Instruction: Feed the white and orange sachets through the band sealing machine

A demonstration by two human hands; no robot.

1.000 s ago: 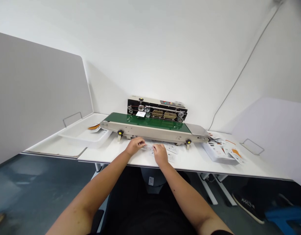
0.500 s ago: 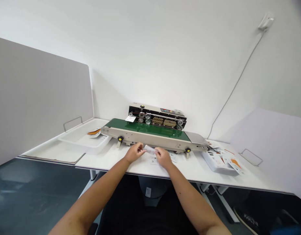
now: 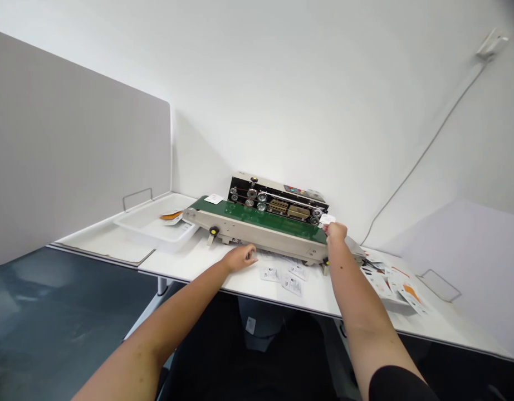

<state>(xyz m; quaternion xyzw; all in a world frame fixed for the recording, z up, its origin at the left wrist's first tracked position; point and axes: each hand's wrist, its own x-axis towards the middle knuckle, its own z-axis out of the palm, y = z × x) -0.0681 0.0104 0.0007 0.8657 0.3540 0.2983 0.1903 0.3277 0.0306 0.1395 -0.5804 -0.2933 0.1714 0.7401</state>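
Observation:
My right hand [image 3: 336, 231] reaches over the right end of a band sealer [image 3: 277, 192] and pinches a small white packet [image 3: 327, 219] beside the rollers. My left hand [image 3: 240, 257] hovers over the table in front of the machine, fingers loosely curled with a gap to the thumb and nothing visible between them. Several small printed packets [image 3: 290, 283] lie on the table between my hands. Another white packet [image 3: 214, 199] rests on the left end of the green conveyor belt [image 3: 260, 218].
At the left, a white plastic tray [image 3: 135, 233] holds orange and white packets [image 3: 171, 216]. A container heaped with packets [image 3: 401, 287] stands at the right. Grey partitions [image 3: 81, 150] flank the table, and a power cable [image 3: 427, 146] runs down the wall.
My right hand has moved right and up to the sealer's infeed end with a packet. My left hand has let go of the packet. The packet on the belt has travelled left.

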